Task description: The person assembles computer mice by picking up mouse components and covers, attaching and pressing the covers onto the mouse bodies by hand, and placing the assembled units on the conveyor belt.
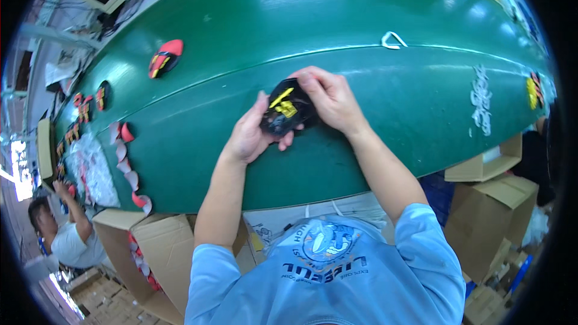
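Note:
Between my hands is a small black, rounded shell-like piece [283,121] with yellow parts on its upper face; its exact kind I cannot make out. My left hand [250,134] cups it from the left and below, with the thumb along its side and fingertips showing under the near edge. The fingers of my right hand [330,97] are closed on its upper right edge. Much of the right side of the piece is covered by that hand. Both hands hold it just over the green table [313,171].
A red, black and yellow piece [165,59] lies at the far left, with several similar ones along the left edge. Curved red-and-white shells [124,165] form a row near a plastic bag [93,171]. A white loop [393,41] lies far right. Cardboard boxes [165,253] stand below the edge. Another person [69,238] sits at left.

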The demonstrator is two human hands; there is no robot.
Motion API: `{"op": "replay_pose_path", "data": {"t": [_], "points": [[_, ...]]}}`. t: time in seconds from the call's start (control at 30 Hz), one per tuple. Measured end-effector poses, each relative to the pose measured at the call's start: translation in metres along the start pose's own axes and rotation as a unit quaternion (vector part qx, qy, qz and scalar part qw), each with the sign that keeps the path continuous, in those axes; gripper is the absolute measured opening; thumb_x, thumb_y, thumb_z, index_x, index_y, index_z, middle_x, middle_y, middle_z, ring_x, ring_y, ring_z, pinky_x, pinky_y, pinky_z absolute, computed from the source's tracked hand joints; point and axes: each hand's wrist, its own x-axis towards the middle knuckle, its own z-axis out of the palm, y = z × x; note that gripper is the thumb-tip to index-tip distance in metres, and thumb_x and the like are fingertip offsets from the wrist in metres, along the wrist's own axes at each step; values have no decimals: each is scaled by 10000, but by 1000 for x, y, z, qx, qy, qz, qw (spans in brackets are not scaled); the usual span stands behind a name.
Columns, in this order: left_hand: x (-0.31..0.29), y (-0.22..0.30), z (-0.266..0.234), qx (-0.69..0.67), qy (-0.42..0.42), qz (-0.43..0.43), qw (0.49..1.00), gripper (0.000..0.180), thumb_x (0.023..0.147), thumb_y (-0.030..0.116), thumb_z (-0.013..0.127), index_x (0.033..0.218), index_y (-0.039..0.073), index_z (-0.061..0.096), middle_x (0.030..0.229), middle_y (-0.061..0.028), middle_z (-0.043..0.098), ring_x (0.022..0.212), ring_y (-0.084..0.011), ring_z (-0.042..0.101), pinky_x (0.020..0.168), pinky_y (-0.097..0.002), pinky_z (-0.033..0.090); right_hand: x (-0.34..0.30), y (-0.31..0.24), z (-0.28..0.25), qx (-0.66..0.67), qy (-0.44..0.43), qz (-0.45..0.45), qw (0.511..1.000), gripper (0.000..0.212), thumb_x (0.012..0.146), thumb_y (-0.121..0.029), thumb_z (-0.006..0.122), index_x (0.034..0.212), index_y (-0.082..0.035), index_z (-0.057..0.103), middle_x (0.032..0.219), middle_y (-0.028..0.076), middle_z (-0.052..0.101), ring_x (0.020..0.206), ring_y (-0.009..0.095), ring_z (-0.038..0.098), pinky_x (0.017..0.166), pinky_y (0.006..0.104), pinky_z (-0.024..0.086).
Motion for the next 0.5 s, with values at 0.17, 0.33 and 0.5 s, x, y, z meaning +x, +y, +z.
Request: {"op": "replay_pose_path", "data": {"t": [0.17,0.33,0.5], "points": [[-8,5,-4,29,41,-18,999,780,1111,674,231,1368,28,584,1006,-198,733,688,-212,680,588,-323,547,7,-14,5,-42,-49,3,998,331,1125,-306,562,1214,-34,729,1015,72,765,971,118,681,877,311,545],[7,-11,13,83,-1,23,996,478,1154,515,375,1223,86,574,917,-107,725,624,-142,651,553,-288,549,-13,10,-23,21,-69,78,994,452,1158,-370,452,1382,-13,614,1080,68,700,970,128,644,877,287,515],[11,-24,19,83,1,54,995,461,1146,548,356,1184,115,508,829,-76,673,592,-129,644,494,-266,524,-23,28,-36,-36,-23,33,999,612,1146,-509,392,1390,15,595,1123,77,654,1027,169,611,947,311,467]]}}
